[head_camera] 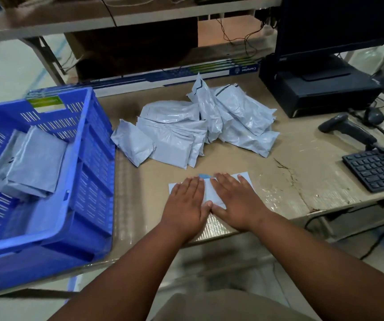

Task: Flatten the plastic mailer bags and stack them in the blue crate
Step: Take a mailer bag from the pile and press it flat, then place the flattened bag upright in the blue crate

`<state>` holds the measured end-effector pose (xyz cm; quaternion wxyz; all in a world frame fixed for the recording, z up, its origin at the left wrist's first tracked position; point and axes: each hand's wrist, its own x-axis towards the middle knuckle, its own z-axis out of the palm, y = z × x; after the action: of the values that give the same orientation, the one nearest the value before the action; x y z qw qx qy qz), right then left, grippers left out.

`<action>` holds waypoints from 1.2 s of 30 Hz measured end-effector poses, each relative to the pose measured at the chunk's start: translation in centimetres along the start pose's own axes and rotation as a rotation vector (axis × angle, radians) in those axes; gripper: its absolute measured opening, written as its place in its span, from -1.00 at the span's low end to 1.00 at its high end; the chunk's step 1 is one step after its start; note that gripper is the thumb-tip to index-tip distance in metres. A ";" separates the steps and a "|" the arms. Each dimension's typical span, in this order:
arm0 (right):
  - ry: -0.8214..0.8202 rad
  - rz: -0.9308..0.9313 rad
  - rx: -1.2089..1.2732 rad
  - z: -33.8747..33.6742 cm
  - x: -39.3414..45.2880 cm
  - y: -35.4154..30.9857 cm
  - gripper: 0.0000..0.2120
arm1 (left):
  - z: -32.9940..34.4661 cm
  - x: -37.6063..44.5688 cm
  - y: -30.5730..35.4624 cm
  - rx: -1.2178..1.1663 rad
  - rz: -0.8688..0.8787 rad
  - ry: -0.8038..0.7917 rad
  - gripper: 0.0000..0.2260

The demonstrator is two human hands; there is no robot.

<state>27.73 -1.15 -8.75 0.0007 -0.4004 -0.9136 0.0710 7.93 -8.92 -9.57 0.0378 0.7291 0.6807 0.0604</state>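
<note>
A pale grey mailer bag [210,190] lies flat near the table's front edge. My left hand [187,202] and my right hand [237,200] press down on it side by side, fingers straight, thumbs nearly touching. Most of the bag is hidden under my palms. Behind it, mid-table, lies a loose pile of several puffy grey mailer bags [195,126]. The blue crate [89,158] stands at the left and holds a small stack of flattened grey bags [31,163].
A black keyboard [378,167], a barcode scanner [346,129] and a mouse [375,115] lie at the right, with a monitor on a black box [318,89] behind. A long blue-and-white carton [174,76] runs along the table's back. The tabletop is cracked at the front right.
</note>
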 end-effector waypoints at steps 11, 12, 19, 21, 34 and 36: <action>-0.156 0.146 0.013 -1.4 -1.6 3.9 -0.13 | -3.1 -2.4 -4.6 -0.031 -0.103 -0.197 -0.23; -0.146 0.145 0.018 -1.6 -1.7 3.9 -0.15 | -4.1 -1.8 -4.6 -0.039 -0.097 -0.206 -0.25; 0.145 -0.032 0.050 -2.0 -2.6 2.0 -0.49 | -8.1 4.5 -0.4 -0.023 -0.050 -0.330 -0.14; 0.198 -0.057 0.066 -2.2 -3.0 1.6 -0.63 | -7.8 5.8 0.6 0.099 -0.067 -0.337 -0.21; 0.249 -0.232 0.113 -5.8 0.1 -0.1 -0.73 | -13.1 11.1 0.4 0.036 -0.116 -0.489 -0.70; 0.255 -0.251 0.158 -7.0 1.3 0.0 -0.74 | -15.4 11.1 0.2 0.036 -0.146 -0.478 -0.74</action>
<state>27.26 0.65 -1.92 0.1567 -0.2878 -0.9404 0.0908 6.69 1.74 6.07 0.1890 0.6722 0.7042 -0.1287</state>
